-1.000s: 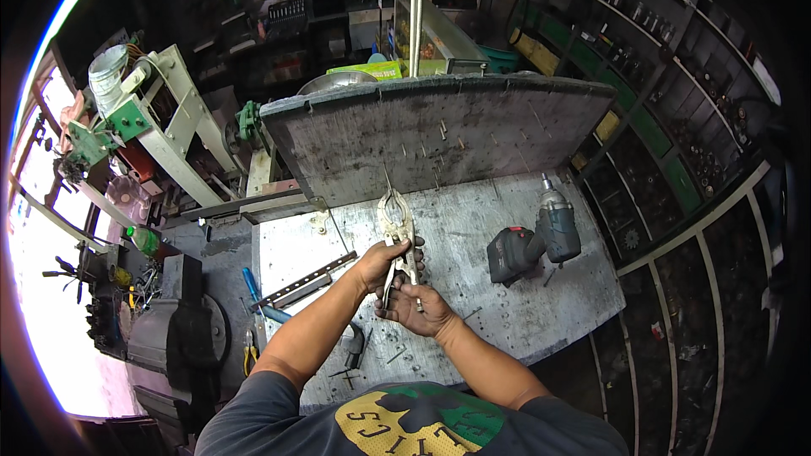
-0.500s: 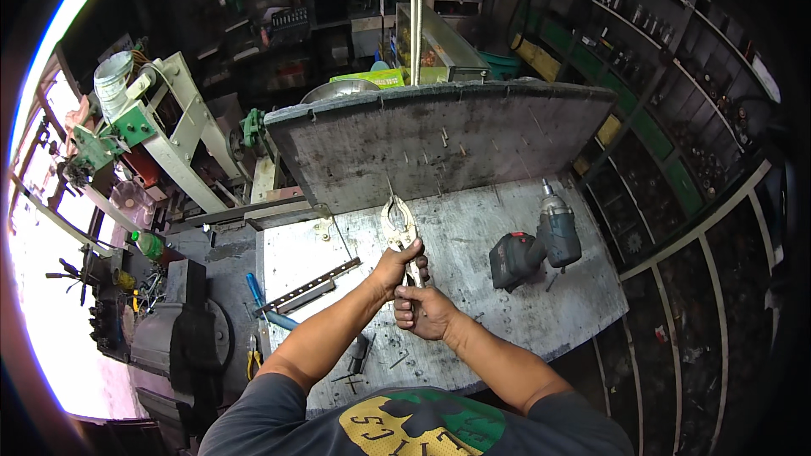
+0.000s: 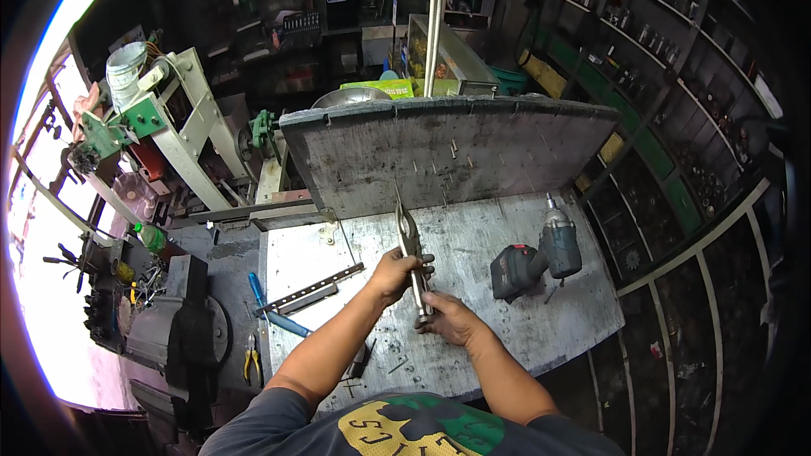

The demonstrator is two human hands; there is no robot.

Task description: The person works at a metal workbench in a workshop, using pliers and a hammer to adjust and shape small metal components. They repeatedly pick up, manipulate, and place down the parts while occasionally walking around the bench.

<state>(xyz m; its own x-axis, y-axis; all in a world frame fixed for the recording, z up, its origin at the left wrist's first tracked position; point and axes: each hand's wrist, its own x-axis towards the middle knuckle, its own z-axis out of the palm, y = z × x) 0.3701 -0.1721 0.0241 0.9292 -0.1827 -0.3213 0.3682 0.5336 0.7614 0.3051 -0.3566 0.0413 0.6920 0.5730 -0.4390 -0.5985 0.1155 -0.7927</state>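
A long silver-coloured metal pair of locking pliers with curved jaws is held in both hands over the middle of a scuffed silver-grey metal bench top, its jaw end pointing away from the person, toward an upright dark-grey stained metal board at the back of the bench; the left hand is curled around the pliers' middle, with fingertips showing past their right side; the right hand, nearer the body, pinches the handle end between its thumb and fingers; whether the pliers' jaws meet cannot be told, since the tool is seen almost edge-on; to the right, well apart from the hands, stands a dark-blue and black cordless power wrench with a blocky black battery, its metal nose toward the board; left of the hands lies a dark metal strip pierced with a row of holes, and close to its lower end is a blue-handled tool; a pair of yellow-handled pliers lies farther left, by the bench edge; beside the left forearm sits a small black object, partly hidden by the arm.
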